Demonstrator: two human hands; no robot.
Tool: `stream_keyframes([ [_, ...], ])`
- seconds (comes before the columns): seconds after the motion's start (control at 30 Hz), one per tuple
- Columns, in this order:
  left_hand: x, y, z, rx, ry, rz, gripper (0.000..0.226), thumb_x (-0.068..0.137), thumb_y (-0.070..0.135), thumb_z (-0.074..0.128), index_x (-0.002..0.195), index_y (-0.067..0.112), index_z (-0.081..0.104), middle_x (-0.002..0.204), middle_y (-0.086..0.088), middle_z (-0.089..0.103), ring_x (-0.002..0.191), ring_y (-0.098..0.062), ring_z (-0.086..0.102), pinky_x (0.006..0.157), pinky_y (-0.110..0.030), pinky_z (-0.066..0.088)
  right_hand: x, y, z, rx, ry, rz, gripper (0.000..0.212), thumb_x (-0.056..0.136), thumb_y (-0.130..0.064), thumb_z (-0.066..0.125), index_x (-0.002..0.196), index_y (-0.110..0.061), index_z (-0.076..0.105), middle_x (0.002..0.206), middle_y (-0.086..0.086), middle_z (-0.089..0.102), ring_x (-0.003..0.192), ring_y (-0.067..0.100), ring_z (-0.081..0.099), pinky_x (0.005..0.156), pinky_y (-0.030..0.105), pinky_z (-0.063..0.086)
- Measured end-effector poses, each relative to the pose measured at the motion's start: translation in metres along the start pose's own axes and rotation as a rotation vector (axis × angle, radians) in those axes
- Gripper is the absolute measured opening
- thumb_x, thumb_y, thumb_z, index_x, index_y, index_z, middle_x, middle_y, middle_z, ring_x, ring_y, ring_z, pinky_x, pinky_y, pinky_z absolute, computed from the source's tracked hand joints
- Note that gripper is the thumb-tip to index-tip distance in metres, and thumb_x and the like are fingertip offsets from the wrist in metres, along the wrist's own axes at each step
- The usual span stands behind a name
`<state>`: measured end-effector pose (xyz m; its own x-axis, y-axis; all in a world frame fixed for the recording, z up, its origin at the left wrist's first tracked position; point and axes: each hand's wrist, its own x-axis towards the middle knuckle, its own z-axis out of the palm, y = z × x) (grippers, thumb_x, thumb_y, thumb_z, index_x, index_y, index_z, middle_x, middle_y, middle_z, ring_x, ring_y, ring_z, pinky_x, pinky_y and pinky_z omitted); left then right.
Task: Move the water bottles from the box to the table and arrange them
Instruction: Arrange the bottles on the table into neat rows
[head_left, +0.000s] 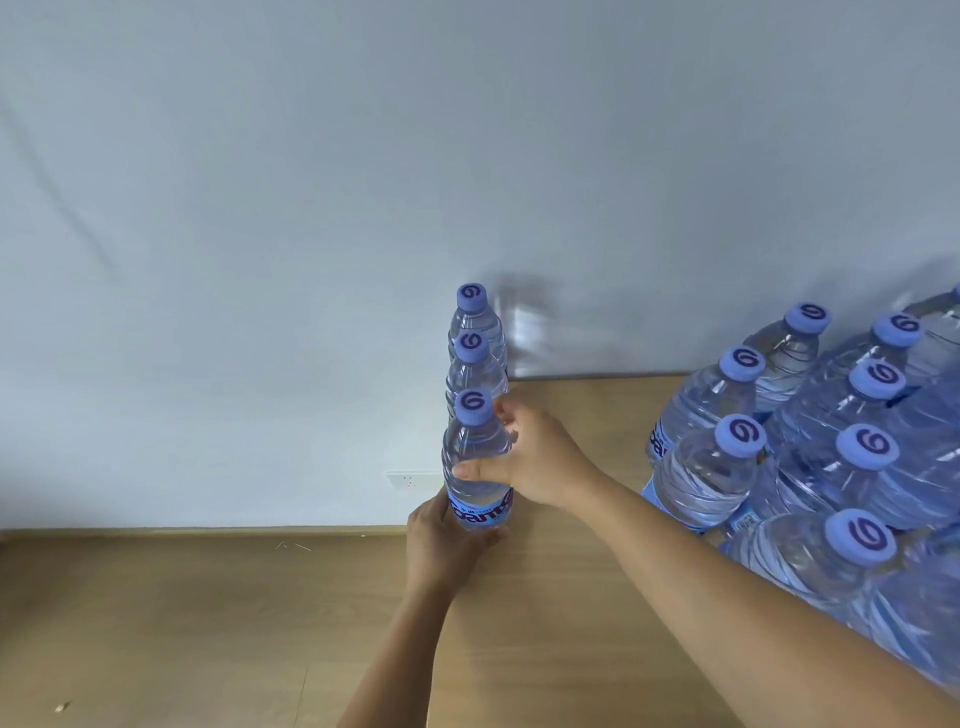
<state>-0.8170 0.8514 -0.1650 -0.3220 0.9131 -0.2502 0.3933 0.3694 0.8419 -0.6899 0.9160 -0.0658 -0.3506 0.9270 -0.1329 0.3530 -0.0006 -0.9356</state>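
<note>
Three clear water bottles with blue caps stand in a line along the left edge of the wooden table (571, 597). I hold the nearest bottle (475, 457) with both hands. My right hand (535, 457) grips its upper body from the right, thumb across the front. My left hand (441, 545) holds its base around the blue label. The middle bottle (472, 364) and the far bottle (475, 317) stand upright behind it, close together. No box is in view.
A group of several more water bottles (831, 457) stands at the right side of the table. A white wall (311, 208) rises behind, with a socket (413, 480) low on it. The wooden floor (182, 623) lies left of the table.
</note>
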Motion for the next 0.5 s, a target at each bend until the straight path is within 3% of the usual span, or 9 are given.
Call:
stream_keyframes([
  [0.1, 0.007, 0.003, 0.003, 0.041, 0.042, 0.029, 0.039, 0.053, 0.022, 0.087, 0.087, 0.019, 0.067, 0.082, 0.007, 0.068, 0.089, -0.022, 0.063, 0.081, -0.041, 0.051, -0.001, 0.0, 0.002, -0.019, 0.014, -0.042, 0.044, 0.06, -0.022, 0.087, 0.082, -0.039, 0.052, 0.079, -0.03, 0.059, 0.076, -0.02, 0.053, 0.064, -0.001, 0.037],
  [0.23, 0.012, 0.006, 0.006, 0.116, 0.063, 0.033, 0.052, 0.057, 0.023, 0.087, 0.105, 0.017, 0.066, 0.094, 0.013, 0.052, 0.109, -0.02, 0.051, 0.097, -0.041, 0.042, 0.0, 0.005, 0.004, 0.01, 0.025, -0.047, 0.054, 0.06, -0.025, 0.087, 0.092, -0.04, 0.046, 0.092, -0.025, 0.054, 0.081, -0.025, 0.048, 0.066, -0.003, 0.034],
  [0.3, 0.012, 0.005, 0.006, 0.125, 0.064, 0.03, 0.054, 0.058, 0.024, 0.087, 0.107, 0.017, 0.065, 0.098, 0.012, 0.051, 0.112, -0.02, 0.05, 0.099, -0.04, 0.041, -0.001, 0.008, 0.004, 0.03, 0.026, -0.039, 0.055, 0.06, -0.027, 0.087, 0.093, -0.042, 0.045, 0.095, -0.024, 0.053, 0.082, -0.025, 0.047, 0.065, -0.004, 0.034],
  [0.4, 0.01, 0.009, 0.008, 0.132, 0.065, 0.017, 0.048, 0.06, 0.024, 0.085, 0.102, 0.015, 0.063, 0.089, 0.016, 0.048, 0.111, -0.022, 0.051, 0.098, -0.039, 0.041, -0.004, 0.006, 0.006, 0.042, 0.034, -0.059, 0.055, 0.061, -0.025, 0.087, 0.093, -0.041, 0.045, 0.096, -0.024, 0.053, 0.084, -0.024, 0.049, 0.068, -0.004, 0.035],
  [0.5, -0.001, 0.016, 0.012, 0.101, 0.076, -0.109, 0.051, 0.063, 0.031, 0.081, 0.104, 0.016, 0.054, 0.096, 0.012, 0.049, 0.117, -0.022, 0.045, 0.095, -0.034, 0.04, -0.016, -0.002, 0.002, 0.013, 0.035, -0.13, 0.061, 0.06, -0.024, 0.088, 0.107, -0.031, 0.05, 0.098, -0.028, 0.047, 0.09, -0.013, 0.049, 0.073, -0.006, 0.032],
])
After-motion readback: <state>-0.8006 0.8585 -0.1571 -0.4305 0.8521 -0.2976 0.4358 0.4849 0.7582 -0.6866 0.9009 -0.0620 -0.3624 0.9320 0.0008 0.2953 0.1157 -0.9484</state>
